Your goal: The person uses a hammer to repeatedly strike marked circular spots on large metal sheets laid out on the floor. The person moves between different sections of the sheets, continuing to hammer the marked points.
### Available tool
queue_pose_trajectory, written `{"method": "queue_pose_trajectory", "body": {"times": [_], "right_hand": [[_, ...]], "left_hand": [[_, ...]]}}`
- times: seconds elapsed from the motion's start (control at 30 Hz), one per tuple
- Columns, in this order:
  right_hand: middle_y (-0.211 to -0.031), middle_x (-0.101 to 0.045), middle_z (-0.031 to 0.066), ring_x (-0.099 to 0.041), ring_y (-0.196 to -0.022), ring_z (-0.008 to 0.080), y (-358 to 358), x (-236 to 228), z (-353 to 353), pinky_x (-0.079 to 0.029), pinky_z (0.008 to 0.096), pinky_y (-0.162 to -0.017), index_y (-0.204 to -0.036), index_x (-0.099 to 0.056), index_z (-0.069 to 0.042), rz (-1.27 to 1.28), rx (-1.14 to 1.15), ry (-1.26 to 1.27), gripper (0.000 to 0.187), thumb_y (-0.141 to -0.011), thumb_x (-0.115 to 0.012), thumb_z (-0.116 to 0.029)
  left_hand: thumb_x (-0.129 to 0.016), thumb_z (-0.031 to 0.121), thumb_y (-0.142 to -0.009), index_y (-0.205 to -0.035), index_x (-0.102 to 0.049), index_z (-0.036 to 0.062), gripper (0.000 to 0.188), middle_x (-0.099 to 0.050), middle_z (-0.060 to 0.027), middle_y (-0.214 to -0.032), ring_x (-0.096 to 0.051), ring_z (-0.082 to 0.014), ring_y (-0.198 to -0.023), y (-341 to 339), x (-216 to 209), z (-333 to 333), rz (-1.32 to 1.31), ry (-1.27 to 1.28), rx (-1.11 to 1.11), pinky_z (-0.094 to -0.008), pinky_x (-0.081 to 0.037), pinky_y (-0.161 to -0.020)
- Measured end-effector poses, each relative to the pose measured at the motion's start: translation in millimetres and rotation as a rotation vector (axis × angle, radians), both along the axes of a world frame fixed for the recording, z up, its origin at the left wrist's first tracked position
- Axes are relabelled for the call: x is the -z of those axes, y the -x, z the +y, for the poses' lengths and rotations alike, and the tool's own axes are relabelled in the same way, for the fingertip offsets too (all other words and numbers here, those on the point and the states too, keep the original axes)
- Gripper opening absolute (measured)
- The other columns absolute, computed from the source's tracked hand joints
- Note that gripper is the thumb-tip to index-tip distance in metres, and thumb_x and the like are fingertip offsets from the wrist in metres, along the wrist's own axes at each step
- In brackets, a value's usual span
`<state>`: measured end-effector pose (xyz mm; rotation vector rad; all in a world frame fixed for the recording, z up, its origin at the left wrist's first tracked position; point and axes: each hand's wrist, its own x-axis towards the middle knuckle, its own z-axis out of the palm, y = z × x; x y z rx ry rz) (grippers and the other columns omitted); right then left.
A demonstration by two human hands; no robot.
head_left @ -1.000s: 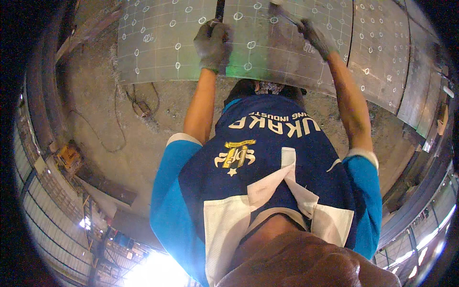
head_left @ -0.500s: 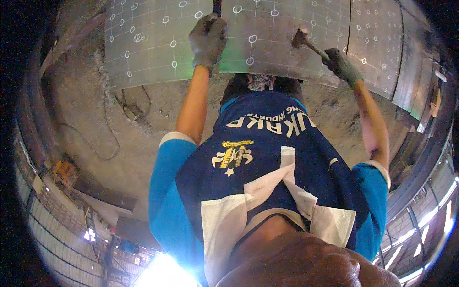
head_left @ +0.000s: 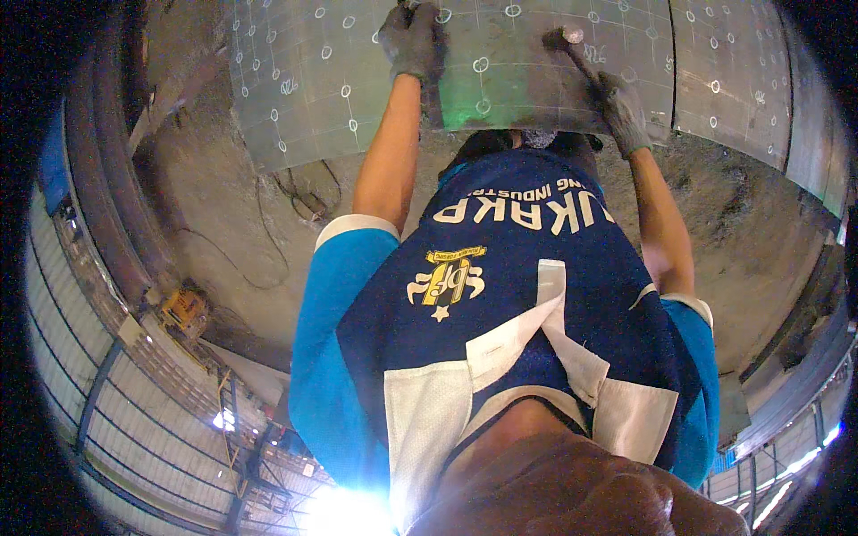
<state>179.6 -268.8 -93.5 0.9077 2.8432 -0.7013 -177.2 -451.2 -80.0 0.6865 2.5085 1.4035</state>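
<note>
- Grey marked steel plate lay far ahead over a dirt floor.
- Left hand pressed flat on it, grip holding nothing.
- Right hand closed its grip around a hammer.

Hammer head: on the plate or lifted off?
On the plate, as far as shows: the hammer head meets the marked metal plate; the gloved right hand grips its handle.

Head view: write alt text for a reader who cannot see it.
A gloved right hand holds a hammer with its head at a grey metal plate marked with white chalk circles and grid lines, while the gloved left hand presses on the plate. Below is the person's blue shirt.
</note>
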Motion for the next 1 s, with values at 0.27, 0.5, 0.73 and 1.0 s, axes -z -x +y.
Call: {"method": "queue_pose_trajectory", "body": {"times": [0.27,0.5,0.73,1.0], "right_hand": [[-0.126,-0.066,0.0205,-0.062,-0.116,0.0422,-11.3,25.4,-4.3,-0.049,0.0501,-0.099,-0.134,-0.064,-0.008,0.066,0.036,-0.092,0.04,-0.097,-0.055,-0.022],[-0.128,-0.065,0.0215,-0.061,-0.116,0.044,-11.3,29.0,-3.2,-0.048,0.0516,-0.098,-0.132,-0.066,-0.009,0.12,0.203,0.146,0.045,-0.101,-0.047,-0.035],[-0.107,-0.07,0.026,-0.065,-0.098,0.0473,9.0,-1.6,-2.2,-0.051,0.0539,-0.081,-0.118,-0.068,-0.003,0.041,0.049,0.048,0.035,-0.095,-0.067,-0.029],[-0.105,-0.069,0.0264,-0.065,-0.098,0.0473,-35.7,92.2,3.3,-0.05,0.0541,-0.082,-0.119,-0.067,-0.003,0.299,-0.056,-0.281,0.032,-0.097,-0.063,-0.025]], "left_hand": [[-0.071,0.026,-0.094,-0.095,-0.072,0.0035,0.023,-0.072,-0.0045,-0.088,-0.065,-0.0148,-0.079,-8.3,4.5,8.1,-0.4,-0.258,-0.035,-0.0325,-0.052,-0.07],[-0.065,0.031,-0.098,-0.097,-0.071,0.001,0.03,-0.072,-0.0079,-0.088,-0.065,-0.019,-0.08,-1.6,2.5,7.2,-0.02,0.032,-0.014,-0.0375,-0.053,-0.074],[-0.061,0.032,-0.099,-0.098,-0.07,-0.0002,0.033,-0.073,-0.0108,-0.093,-0.065,-0.0204,-0.083,1.9,13.3,0.2,-0.147,-0.063,-0.017,-0.039,-0.053,-0.076],[-0.066,0.02,-0.1,-0.091,-0.064,0.0105,0.013,-0.059,0.001,-0.07,-0.05,-0.0096,-0.053,-12.1,-16.0,13.0,-0.47,-0.329,-0.048,-0.028,-0.041,-0.048]]}}
